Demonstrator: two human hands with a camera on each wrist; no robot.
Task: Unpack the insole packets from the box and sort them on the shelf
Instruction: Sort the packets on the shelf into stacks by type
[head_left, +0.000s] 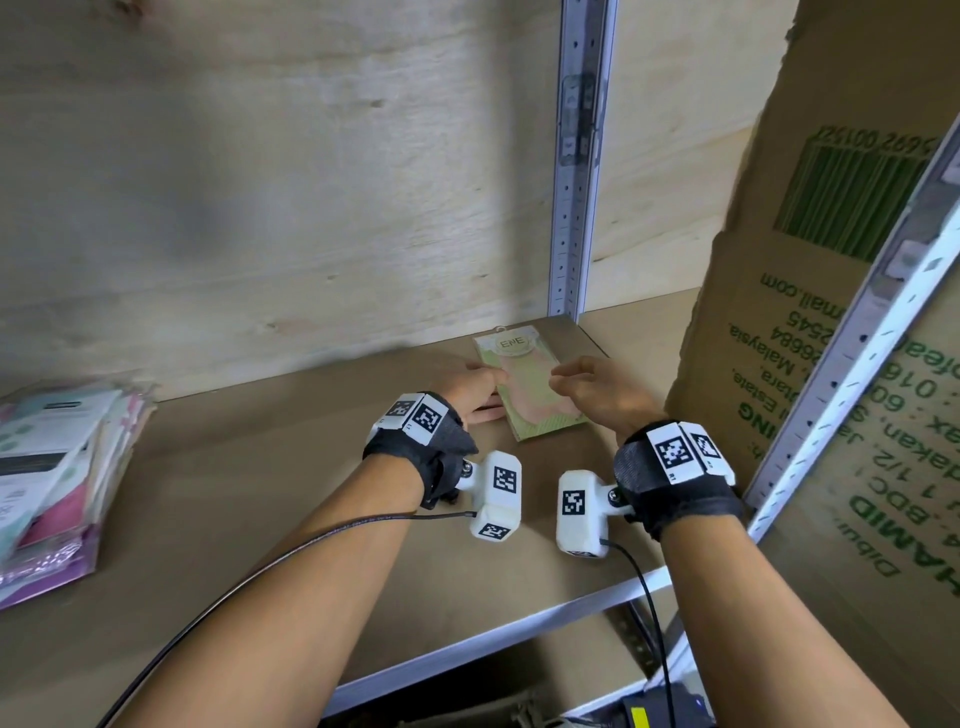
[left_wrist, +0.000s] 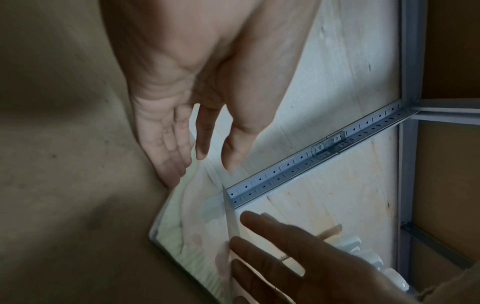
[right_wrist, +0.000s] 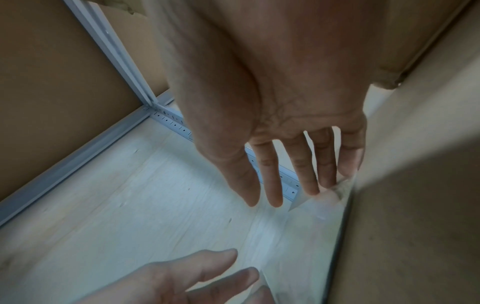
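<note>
A green and pink insole packet lies flat on the brown shelf board, near the back wall. My left hand rests against its left edge with straight fingers. My right hand hovers over its right side, fingers relaxed and fingertips at the packet's surface. In the left wrist view the glossy packet lies between my left hand and my right hand's fingers. The right wrist view shows my right hand with fingers extended. Neither hand grips the packet.
A tall cardboard box with green print stands on the shelf right beside the packet. A stack of several mixed packets lies at the shelf's left end. A grey slotted post runs up the plywood back wall; another post crosses at the front right.
</note>
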